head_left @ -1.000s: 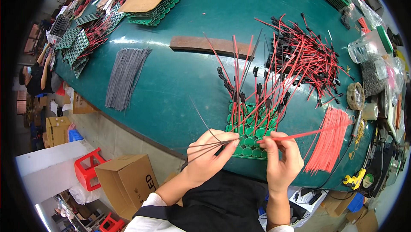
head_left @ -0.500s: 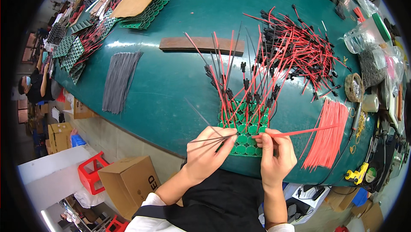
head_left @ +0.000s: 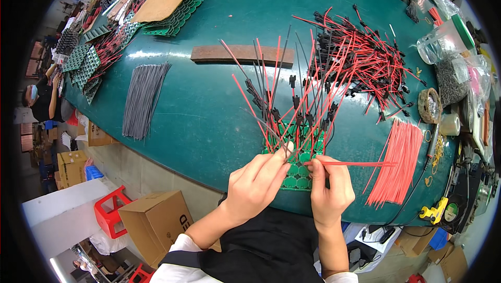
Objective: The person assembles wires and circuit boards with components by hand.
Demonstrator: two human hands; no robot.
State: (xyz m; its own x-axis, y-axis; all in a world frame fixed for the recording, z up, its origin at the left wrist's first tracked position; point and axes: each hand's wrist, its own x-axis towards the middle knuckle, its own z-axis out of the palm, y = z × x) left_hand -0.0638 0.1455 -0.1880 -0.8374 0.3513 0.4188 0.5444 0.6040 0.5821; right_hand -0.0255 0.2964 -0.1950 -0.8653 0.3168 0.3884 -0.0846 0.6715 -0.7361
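Observation:
In front of me on the green table lies a green panel of round circuit boards (head_left: 297,183). Red and black wires with black plug connectors (head_left: 296,101) stand up and fan out from its far part. My left hand (head_left: 257,183) is over the panel's left side, fingertips pinched on dark wires (head_left: 270,129) that point away to the far left. Between the thumb and fingers of my right hand (head_left: 333,191) are a few red wires (head_left: 357,164), stretching rightward with their near ends over the panel. The exact wire tips are hidden by my fingers.
A brown bar (head_left: 242,56) lies beyond the panel. Grey wires (head_left: 145,101) lie left, cut red wires (head_left: 396,163) right, and a heap of connector leads (head_left: 365,63) far right. A soldering iron (head_left: 434,147) and yellow glue gun (head_left: 434,212) are at the right edge.
My left hand has turned, and its dark wires swung from pointing left to pointing away. My right hand shifted slightly left with its red wires. Another red wire now leans at the panel's left.

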